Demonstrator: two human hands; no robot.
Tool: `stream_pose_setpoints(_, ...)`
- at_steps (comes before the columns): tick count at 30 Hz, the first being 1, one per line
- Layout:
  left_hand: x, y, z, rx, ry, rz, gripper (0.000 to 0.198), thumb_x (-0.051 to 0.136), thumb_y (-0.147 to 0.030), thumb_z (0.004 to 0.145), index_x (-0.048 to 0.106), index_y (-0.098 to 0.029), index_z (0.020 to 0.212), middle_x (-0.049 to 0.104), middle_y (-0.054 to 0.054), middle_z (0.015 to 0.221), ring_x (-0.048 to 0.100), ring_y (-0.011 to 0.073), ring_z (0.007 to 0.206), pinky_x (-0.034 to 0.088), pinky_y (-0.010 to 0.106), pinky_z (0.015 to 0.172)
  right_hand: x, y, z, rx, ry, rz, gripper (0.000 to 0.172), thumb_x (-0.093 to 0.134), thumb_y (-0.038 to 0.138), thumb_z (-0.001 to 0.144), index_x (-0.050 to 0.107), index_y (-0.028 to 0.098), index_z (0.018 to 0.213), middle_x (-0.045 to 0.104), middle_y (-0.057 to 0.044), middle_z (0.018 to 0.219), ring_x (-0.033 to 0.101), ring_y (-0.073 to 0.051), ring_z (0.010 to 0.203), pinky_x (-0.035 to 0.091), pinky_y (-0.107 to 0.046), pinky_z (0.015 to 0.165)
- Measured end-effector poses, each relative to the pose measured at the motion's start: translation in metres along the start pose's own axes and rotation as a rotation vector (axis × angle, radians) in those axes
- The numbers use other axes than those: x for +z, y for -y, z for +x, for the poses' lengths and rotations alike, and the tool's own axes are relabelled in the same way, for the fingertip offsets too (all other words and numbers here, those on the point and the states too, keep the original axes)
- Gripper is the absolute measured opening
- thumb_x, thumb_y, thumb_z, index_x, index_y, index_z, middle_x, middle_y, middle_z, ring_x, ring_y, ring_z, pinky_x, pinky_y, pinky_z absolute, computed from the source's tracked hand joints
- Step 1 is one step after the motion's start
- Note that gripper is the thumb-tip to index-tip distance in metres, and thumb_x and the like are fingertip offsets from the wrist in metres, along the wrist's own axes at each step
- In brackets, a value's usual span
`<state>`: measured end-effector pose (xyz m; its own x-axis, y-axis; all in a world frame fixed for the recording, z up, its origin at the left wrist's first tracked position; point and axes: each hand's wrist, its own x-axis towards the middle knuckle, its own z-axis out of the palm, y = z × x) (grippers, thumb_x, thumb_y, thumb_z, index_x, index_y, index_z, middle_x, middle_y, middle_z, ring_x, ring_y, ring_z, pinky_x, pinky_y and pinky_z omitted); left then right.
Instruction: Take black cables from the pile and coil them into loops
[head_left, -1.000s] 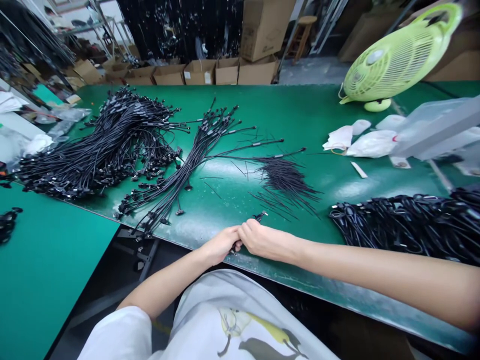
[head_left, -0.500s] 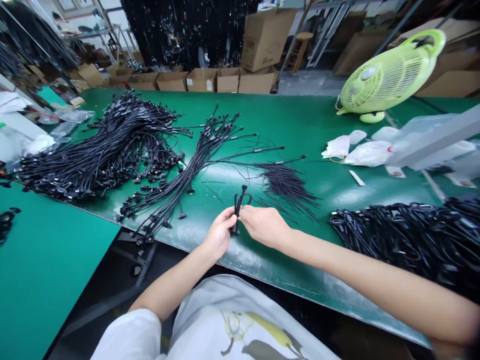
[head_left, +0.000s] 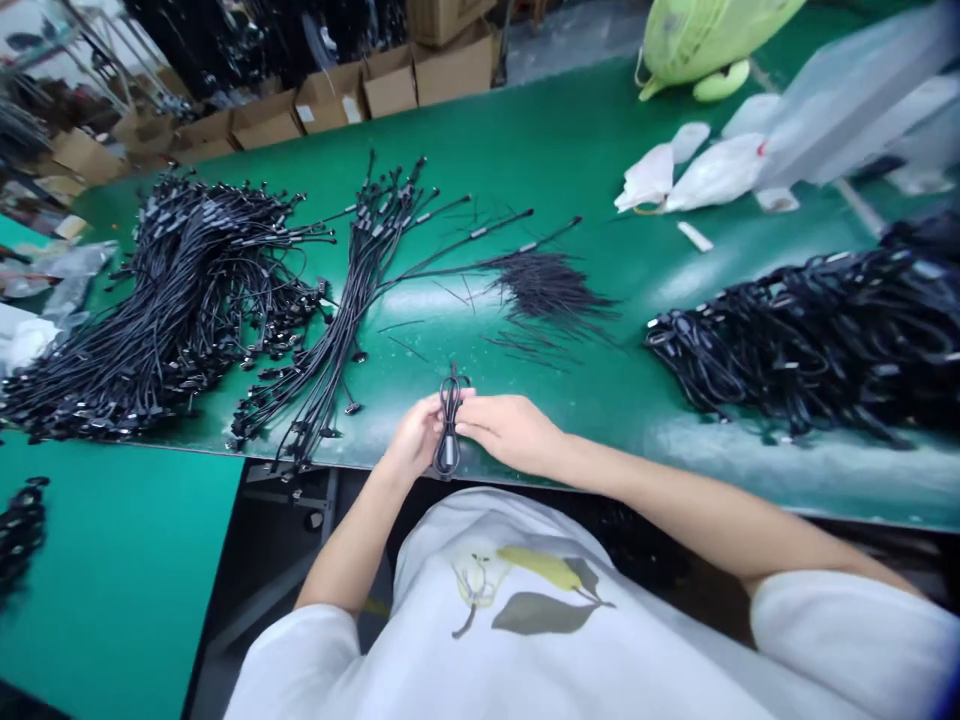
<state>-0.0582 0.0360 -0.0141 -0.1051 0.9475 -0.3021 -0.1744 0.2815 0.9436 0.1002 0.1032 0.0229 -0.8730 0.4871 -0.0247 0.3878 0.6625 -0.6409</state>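
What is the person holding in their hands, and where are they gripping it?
A short black cable folded into a small bundle. The left hand and right hand pinch it from either side around its middle, leaving looped ends sticking out above and below.

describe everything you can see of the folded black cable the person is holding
The folded black cable is a thin, smooth, rubbery-looking cord doubled into a short narrow bundle. It stands roughly upright over the near edge of the green table, loops at the top, a thicker dark end hanging at the bottom. The left hand pinches it from one side and the right hand from the other, fingers meeting at its middle. Whether a tie wraps it cannot be told.
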Motion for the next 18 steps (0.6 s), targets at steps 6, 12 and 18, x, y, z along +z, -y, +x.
stream_pose_setpoints(6,0.002,-0.010,-0.025,0.164,-0.109,0.130,0.043,0.066,-0.053,0.080,0.066,-0.015,0.059,0.050,0.000,0.063,0.046,0.0100,0.065,0.040,0.022,0.065,-0.002,-0.010,0.006,0.066,0.024,-0.122,0.021,0.046,0.020,0.093,0.066,0.017,0.085,0.067,-0.004,0.087,0.058,-0.016,0.075,0.026,-0.027,0.060)
stream_pose_setpoints(12,0.016,0.009,-0.029,0.046,-0.232,-0.053,0.044,0.078,-0.050,0.069,0.064,-0.023,0.101,0.064,0.002,0.097,0.061,0.0143,0.091,0.048,0.026,0.083,0.006,-0.016,-0.006,-0.079,-0.265,-0.418,0.019,0.044,0.010,0.088,0.062,0.014,0.087,0.062,-0.008,0.084,0.051,-0.016,0.069,0.021,-0.031,0.059)
stream_pose_setpoints(18,0.030,0.004,-0.023,-0.028,-0.122,-0.118,0.063,0.075,-0.054,0.072,0.059,-0.023,0.125,0.061,0.009,0.133,0.055,0.0255,0.126,0.045,0.032,0.102,0.021,-0.019,-0.014,-0.103,-0.378,-0.367,0.021,0.042,0.009,0.088,0.060,0.015,0.080,0.060,-0.007,0.075,0.048,-0.016,0.066,0.023,-0.032,0.060)
